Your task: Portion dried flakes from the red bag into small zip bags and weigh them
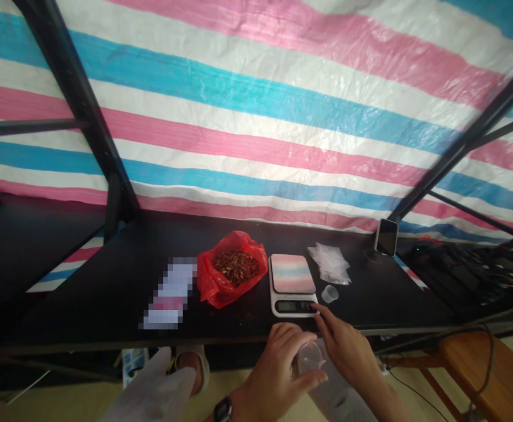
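Scale [292, 300] sits near the middle of your long black table [344, 234], close to the near edge, with its screen and buttons facing you. Your right hand [348, 340] has its fingers a little spread; 1 fingertip is at the buttons, but I cannot tell if it presses. Your left hand [278, 360] wraps its thumb and fingers around a clear cup [310, 356], on your side of the table edge. To the left of the scale is a red bag [210, 290], wide open and full of small brown bits [235, 266]. Farther left is a blurred patch [171, 296]. On the right lie clear bags [330, 262] and 1 small cup [329, 293], and a dark screen [387, 237] stands at the far right.

A shiny sheet [256, 132] with pink, blue and white stripes hangs behind like a wall. Black poles [78, 99] slant up at both sides. More black tables stand left and right. Below, at the near right, a brown wooden seat [493, 372] stands on the pale floor [225, 378].
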`<state>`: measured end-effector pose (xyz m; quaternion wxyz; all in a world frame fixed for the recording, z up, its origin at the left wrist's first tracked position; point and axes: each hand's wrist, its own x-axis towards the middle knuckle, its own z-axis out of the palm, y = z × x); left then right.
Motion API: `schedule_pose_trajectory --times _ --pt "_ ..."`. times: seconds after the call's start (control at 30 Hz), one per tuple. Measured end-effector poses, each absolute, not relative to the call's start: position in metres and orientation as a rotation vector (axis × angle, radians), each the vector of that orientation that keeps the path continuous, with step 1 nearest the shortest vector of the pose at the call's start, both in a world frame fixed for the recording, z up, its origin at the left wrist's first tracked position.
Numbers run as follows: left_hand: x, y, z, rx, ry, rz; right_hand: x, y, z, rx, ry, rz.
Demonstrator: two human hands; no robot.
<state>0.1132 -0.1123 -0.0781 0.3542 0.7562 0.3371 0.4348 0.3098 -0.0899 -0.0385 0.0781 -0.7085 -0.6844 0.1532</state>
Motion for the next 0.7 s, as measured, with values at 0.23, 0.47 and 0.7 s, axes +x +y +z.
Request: schedule_pose_trajectory --times 0.23,0.47,0.7 --pt "0.112 -0.115 -0.083 1.934 0.843 1.127 0.313 -0.087 -0.036 -2.063 -1.905 0.565" --pt "0.112 -0.113 -0.082 1.884 0.86 1.164 0.303 -0.127 -0.033 -1.646 -1.667 0.935" --pt "0.11 -0.117 -0.091 1.858 0.895 1.132 0.287 -0.127 -0.021 -1.65 -1.61 1.063"
